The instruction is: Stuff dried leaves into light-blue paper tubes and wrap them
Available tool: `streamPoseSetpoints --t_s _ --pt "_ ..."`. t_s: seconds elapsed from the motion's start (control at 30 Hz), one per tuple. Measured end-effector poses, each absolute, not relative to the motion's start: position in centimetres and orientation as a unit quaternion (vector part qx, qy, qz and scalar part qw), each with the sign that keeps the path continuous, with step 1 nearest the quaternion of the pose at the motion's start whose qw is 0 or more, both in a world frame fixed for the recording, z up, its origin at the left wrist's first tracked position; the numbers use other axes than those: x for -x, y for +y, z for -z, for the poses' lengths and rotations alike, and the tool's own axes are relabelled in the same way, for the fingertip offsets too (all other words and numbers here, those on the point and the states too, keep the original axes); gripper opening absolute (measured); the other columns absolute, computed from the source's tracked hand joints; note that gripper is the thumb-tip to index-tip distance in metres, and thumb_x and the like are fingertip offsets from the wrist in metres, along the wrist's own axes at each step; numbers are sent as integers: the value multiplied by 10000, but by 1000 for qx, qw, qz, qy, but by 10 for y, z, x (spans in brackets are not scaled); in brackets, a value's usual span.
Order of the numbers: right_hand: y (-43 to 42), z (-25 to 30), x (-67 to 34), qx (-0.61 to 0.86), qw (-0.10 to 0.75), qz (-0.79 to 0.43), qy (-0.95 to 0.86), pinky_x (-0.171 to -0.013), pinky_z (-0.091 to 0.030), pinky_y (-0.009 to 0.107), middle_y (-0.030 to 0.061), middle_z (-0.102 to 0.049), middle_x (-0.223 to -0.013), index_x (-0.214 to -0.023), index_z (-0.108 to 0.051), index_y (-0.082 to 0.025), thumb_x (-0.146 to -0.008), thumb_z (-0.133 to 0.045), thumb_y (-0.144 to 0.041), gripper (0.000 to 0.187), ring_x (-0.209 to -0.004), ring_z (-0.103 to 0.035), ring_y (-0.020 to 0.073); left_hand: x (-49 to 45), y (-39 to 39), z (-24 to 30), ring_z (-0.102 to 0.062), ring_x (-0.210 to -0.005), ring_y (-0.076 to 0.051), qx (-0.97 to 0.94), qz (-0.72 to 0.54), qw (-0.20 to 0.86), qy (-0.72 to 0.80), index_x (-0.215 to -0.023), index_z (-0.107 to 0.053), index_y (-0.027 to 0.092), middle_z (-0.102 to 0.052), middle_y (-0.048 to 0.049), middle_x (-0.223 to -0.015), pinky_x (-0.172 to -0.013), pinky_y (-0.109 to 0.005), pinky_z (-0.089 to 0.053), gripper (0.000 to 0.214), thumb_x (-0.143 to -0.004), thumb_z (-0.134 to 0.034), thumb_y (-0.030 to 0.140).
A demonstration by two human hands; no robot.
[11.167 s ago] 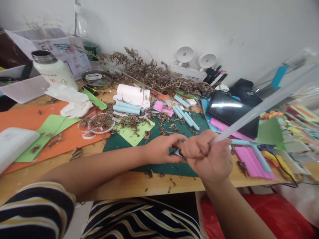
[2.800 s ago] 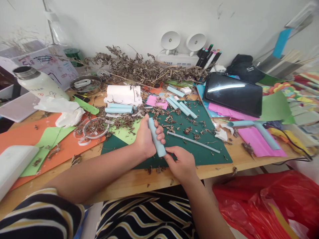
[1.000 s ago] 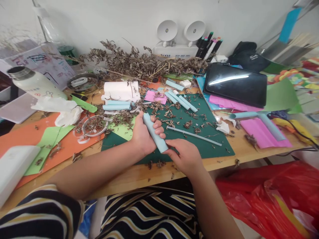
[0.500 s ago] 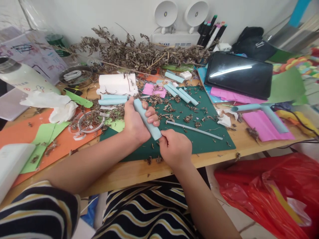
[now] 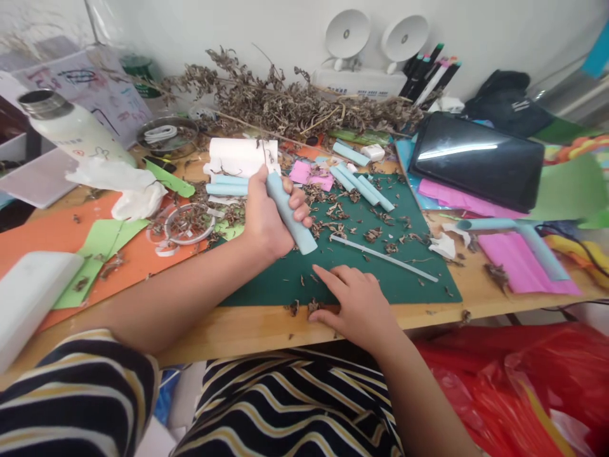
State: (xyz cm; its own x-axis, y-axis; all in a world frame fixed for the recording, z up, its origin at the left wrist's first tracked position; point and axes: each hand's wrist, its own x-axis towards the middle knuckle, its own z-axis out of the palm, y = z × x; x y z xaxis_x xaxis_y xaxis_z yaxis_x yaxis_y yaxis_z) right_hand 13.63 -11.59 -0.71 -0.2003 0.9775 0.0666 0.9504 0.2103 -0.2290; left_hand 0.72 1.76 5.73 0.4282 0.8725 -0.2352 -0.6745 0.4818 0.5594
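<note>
My left hand (image 5: pixel 275 219) is wrapped round a light blue paper tube (image 5: pixel 291 212), held tilted above the green cutting mat (image 5: pixel 266 287). Below the tube's lower end, my right hand (image 5: pixel 349 301) is open, thumb and fingers apart. Its thumb is close to a crumb of dried leaf (image 5: pixel 313 306) at the mat's front edge. A translucent thin stick (image 5: pixel 384 258) lies on the mat to the right, among scattered leaf bits (image 5: pixel 372 234). Several more blue paper tubes (image 5: pixel 354 184) rest at the back of the mat.
Dried plant stems (image 5: pixel 295 108) stretch along the wall. A black tablet (image 5: pixel 478 158) lies at the right, near pink paper (image 5: pixel 521 263). A white bottle (image 5: pixel 71 127) and crumpled tissue (image 5: pixel 137 198) stand left. A red plastic bag (image 5: pixel 523 381) is below the table's right side.
My right hand has let go of the tube's lower end, opened, and moved down toward the table's front edge. My left hand keeps its hold. The camera view has shifted slightly left.
</note>
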Motion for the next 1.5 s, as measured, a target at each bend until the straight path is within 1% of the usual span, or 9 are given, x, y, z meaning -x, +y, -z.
streamPoseSetpoints --t_s 0.17,0.37,0.6,0.67,0.83,0.93,1.07,1.23,1.5 --pt "-102 13 -132 602 102 -100 -786 -667 -389 341 64 -572 -918 -1120 -510 -232 -677 -586 -444 497 -823 -520 210 -7 16 -56 -336 -310 -68 -197 -455 829 259 -518 -347 165 -313 38 -407 -356 -200 -330 453 -818 -220 479" --pt "-96 17 -133 598 152 -124 -778 -698 -416 311 53 -610 -824 -887 -611 -186 -776 -511 -298 186 -771 -535 170 -3 20 -65 -350 -325 -53 -151 -473 827 263 -544 -359 159 -285 52 -422 -371 -173 -324 426 -801 -294 492" --pt "-96 17 -130 591 171 -91 -783 -689 -437 314 48 -629 -768 -779 -612 -170 -790 -479 -192 134 -733 -555 167 -8 18 -49 -362 -314 -74 -230 -471 828 200 -533 -367 165 -324 44 -393 -363 -190 -332 402 -836 -246 399" --pt "-95 11 -134 589 234 -76 -770 -676 -443 306 34 -633 -751 -760 -603 -178 -779 -500 -195 106 -722 -561 157 -11 14 -35 -377 -326 -75 -282 -477 812 184 -533 -399 163 -363 38 -396 -376 -189 -332 377 -835 -285 358" --pt "-83 -17 -143 596 505 -32 -624 -589 -453 259 4 -616 -742 -766 -584 -219 -743 -552 -195 46 -664 -554 118 -14 -4 -8 -431 -445 -94 -417 -435 781 167 -578 -510 151 -485 0 -497 -486 -207 -361 243 -796 -431 224" --pt "-74 -29 -139 567 560 -47 -602 -573 -464 273 10 -607 -733 -758 -579 -222 -736 -556 -215 32 -659 -557 128 -10 -12 -4 -437 -540 -115 -505 -389 753 165 -652 -550 160 -514 -10 -578 -581 -221 -361 99 -740 -528 199" --pt "-68 -32 -133 547 504 -68 -665 -562 -472 268 5 -603 -721 -734 -563 -216 -737 -546 -200 23 -649 -558 127 -7 -12 -2 -412 -612 -139 -635 -366 667 136 -743 -565 173 -504 -14 -669 -625 -232 -333 133 -646 -632 236" --pt "-70 -38 -143 505 393 -1 -768 -654 -461 287 15 -589 -744 -738 -567 -211 -740 -537 -162 57 -729 -548 136 -8 -8 1 -374 -600 -149 -689 -341 628 123 -716 -536 183 -444 -7 -658 -599 -239 -306 127 -680 -591 291" --pt "-73 -63 -157 478 166 67 -860 -743 -411 400 81 -502 -1091 -810 -610 -208 -781 -453 -285 178 -848 -477 207 -6 -9 1 -399 -627 -162 -707 -339 615 83 -769 -528 161 -458 -40 -693 -617 -257 -322 234 -752 -476 389"
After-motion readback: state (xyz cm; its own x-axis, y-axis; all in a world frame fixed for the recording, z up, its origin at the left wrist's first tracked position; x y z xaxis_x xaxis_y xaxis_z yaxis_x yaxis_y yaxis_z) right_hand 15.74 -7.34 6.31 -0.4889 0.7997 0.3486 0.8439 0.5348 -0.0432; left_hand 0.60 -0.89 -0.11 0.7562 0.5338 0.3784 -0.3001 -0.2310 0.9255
